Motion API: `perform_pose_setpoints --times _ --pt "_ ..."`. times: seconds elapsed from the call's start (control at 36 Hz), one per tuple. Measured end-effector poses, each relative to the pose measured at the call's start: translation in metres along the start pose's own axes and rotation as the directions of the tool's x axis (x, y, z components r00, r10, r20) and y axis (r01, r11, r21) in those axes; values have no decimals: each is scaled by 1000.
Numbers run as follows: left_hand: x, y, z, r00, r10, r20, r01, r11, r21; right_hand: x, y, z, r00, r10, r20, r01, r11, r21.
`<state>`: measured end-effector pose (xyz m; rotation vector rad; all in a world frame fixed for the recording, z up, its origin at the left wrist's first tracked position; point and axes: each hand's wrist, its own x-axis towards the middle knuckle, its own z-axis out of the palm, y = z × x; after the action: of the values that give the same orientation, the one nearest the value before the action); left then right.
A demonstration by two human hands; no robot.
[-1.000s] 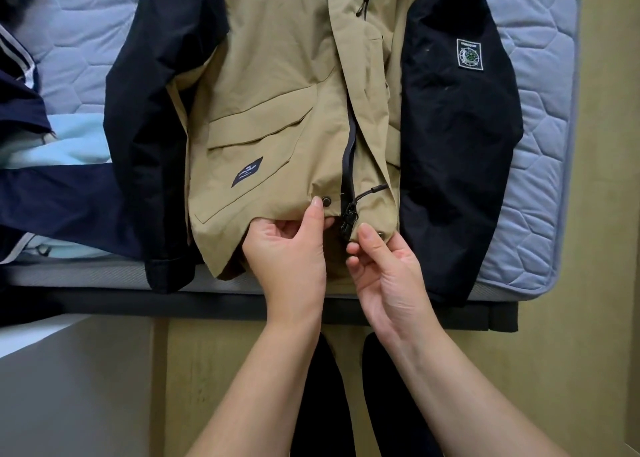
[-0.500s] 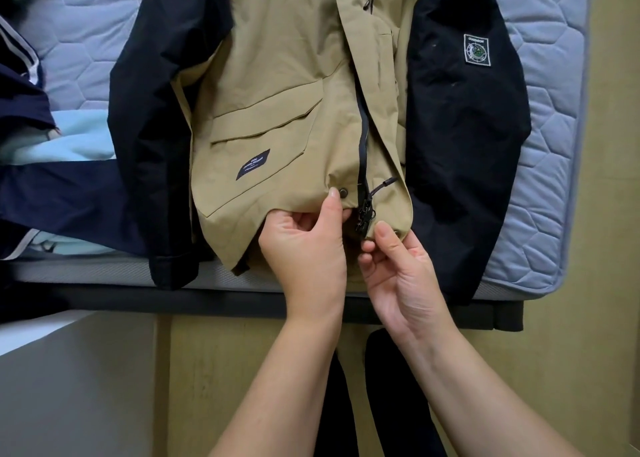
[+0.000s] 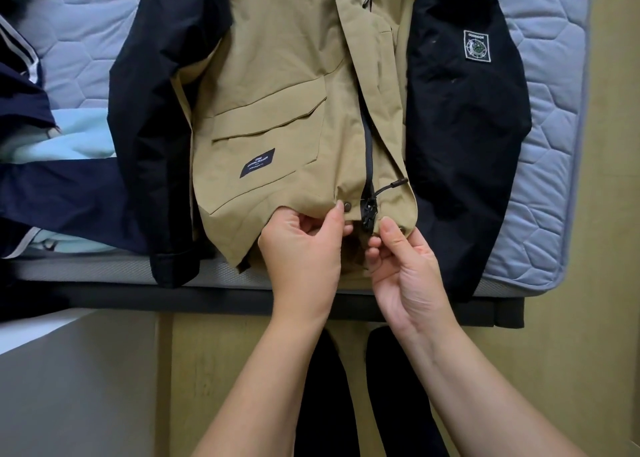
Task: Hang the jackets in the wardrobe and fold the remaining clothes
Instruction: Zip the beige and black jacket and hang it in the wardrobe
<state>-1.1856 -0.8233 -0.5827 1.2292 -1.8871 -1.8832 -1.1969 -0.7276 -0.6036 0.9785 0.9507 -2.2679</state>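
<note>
Nearest are two dark legs point(image 3: 322, 404), standing on the yellowish floor point(image 3: 588, 283) beside one white piece of furniture point(image 3: 69, 370). Two bare forearms reach up to the edge of the bed.

The left hand point(image 3: 301, 245) pinches the bottom hem of the jacket point(image 3: 277, 76), thumb on top beside a metal snap point(image 3: 347, 207) and fingers curled underneath. The right hand point(image 3: 405, 266) pinches the hem on the other side of the zip, forefinger on top and the other fingers tucked under. The single zip slider point(image 3: 369, 211) sits between the two hands at the very bottom of the zip, its cord pull point(image 3: 391, 186) slanting up to the right.

Compared with half a second ago, both grips are the same and the slider has not climbed. Compared with a second ago, hands and jacket sit slightly further right in view.

The one tan jacket lies flat, front up, on the quilted blue mattress point(image 3: 547, 145), its hem hanging over the near edge. It has two dark sleeves, one pocket flap point(image 3: 270, 117), one dark label point(image 3: 258, 163) and one sleeve badge point(image 3: 477, 46).

To the left lies a heap of navy and pale blue clothing point(image 3: 52, 179); how many pieces it holds cannot be told.
</note>
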Motion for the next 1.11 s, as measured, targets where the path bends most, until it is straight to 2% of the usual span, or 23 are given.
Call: perform_pose_setpoints --times 0.11,0.25,0.36,0.5,0.61,0.69,0.89,0.97,1.03,1.08,1.11 --pt "8 -4 -10 987 -36 158 31 999 33 0 0 -3 1000 -7 -24 7 1000 -21" --pt "15 -6 -18 932 -212 296 240 969 -63 -4 -1 -9 999 33 9 -33 998 -59" --pt "16 -11 -16 881 -301 366 312 950 33 -2 -3 -9 999 20 33 -17 994 -110" --pt "16 -14 -9 877 -308 368 268 951 157 -2 -3 -11 1000 8 21 -5 991 -131" --pt "13 -17 -7 914 -208 348 104 950 293 -2 -3 -13 998 -29 -48 22 989 -144" --pt "10 -18 -8 915 -167 367 51 951 306 -1 -2 -12 994 -76 -74 63 985 -164" --pt "8 -18 -4 888 -230 397 120 952 283 2 0 -16 990 -72 -121 55 989 -136" --pt "9 -21 -2 879 -296 374 186 935 302 3 -8 -23 994 14 -109 -38 973 -226" --pt "10 -23 -4 872 -327 364 205 919 336 1 -21 -27 989 124 -81 -147 889 -433" --pt "11 -24 -8 863 -342 371 195 904 380 0 -39 -29 972 205 -113 -223 665 -713" --pt "12 -24 -10 861 -344 375 179 895 410 2 -48 -29 976 169 -140 -209 513 -833"
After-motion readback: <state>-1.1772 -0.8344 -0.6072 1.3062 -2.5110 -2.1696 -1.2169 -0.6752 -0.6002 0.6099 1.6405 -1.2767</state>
